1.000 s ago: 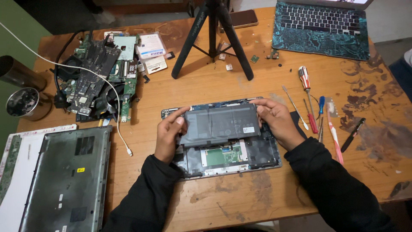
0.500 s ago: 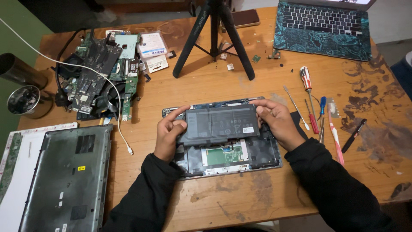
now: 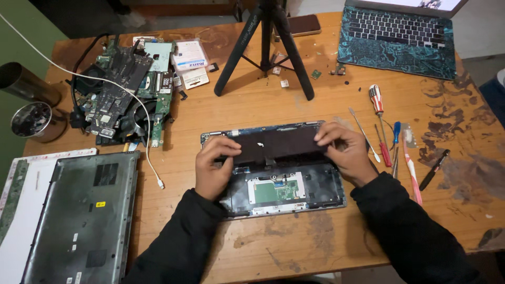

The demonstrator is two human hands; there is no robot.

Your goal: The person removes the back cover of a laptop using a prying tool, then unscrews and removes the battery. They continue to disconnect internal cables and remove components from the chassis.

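While my left hand (image 3: 213, 168) pinches one end of the flat black rectangular laptop battery (image 3: 279, 144) and my right hand (image 3: 344, 152) pinches the other, the pack hangs tilted over the far half of the opened dark grey laptop base (image 3: 286, 197), which lies near the middle of the worn wooden table (image 3: 326, 242), closer to its near edge. Both grips are closed on the battery, fingers over its upper face and thumbs beneath. Its far long edge sits close to the base's far rim; whether it touches there I cannot tell from this angle.

By my reading, the step in hand is moving the battery at its bay, either lifting it out or seating it. The next move calls for level, even hands, so neither end snags, and care over the green trackpad board (image 3: 276, 190) exposed just beneath.

Toward the table's right edge lie a red-handled screwdriver (image 3: 376, 100), a slim metal pry tool (image 3: 363, 134) and a black pen (image 3: 434, 169). A black tripod (image 3: 265, 47) stands at the far edge, with an open laptop with a teal patterned skin (image 3: 397, 39) at the far right corner. Stripped green circuit boards (image 3: 123, 92) are heaped near the far left corner, and a grey laptop bottom cover (image 3: 79, 215) rests at the near left corner.
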